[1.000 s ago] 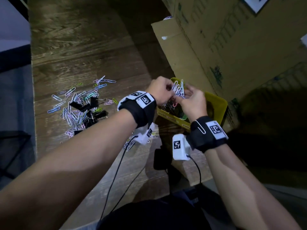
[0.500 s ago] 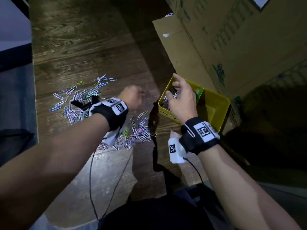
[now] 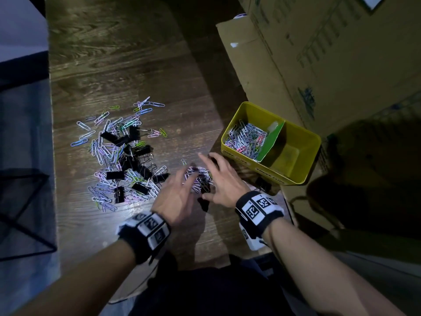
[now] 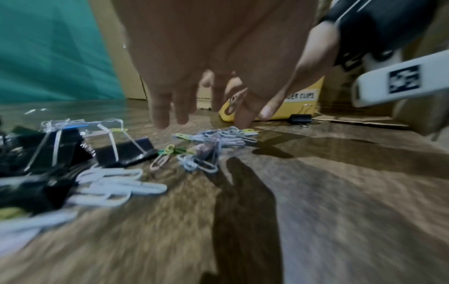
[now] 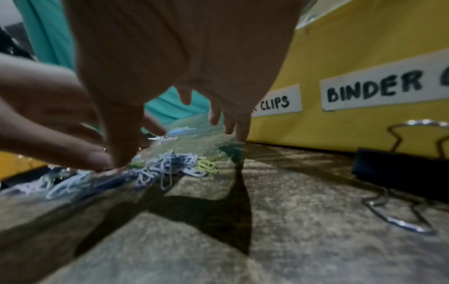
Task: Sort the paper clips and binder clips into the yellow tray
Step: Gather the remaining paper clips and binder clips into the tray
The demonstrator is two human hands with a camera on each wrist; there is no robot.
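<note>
Reaching down side by side, the left hand [image 3: 176,198] and right hand [image 3: 224,182] hover over a small heap of pastel wire paper clips [image 3: 199,177] on the dark wood-grain surface [image 3: 127,69]. Left fingers [image 4: 159,113] hang straight and slightly apart, tips just above the heap, holding nothing. Right fingers [image 5: 239,126] spread loosely, thumb low at the heap's near edge; no grip shows. Both wrists wear black bands with white coded tags.

Just right of the right wrist, one black metal binder clip [image 5: 398,171] lies on the surface against the tray's front wall.

Beyond it sits the yellow rectangular tray [image 3: 305,169], split by a green divider [image 3: 270,140]: left compartment holds a pile of paper clips, right compartment shows bare bottom. Front labels read "CLIPS" and "BINDER".

Left, further out, a large scatter of paper clips mixed with black binder clips [image 3: 124,153].

Behind the tray, brown cardboard boxes [image 3: 319,55].
</note>
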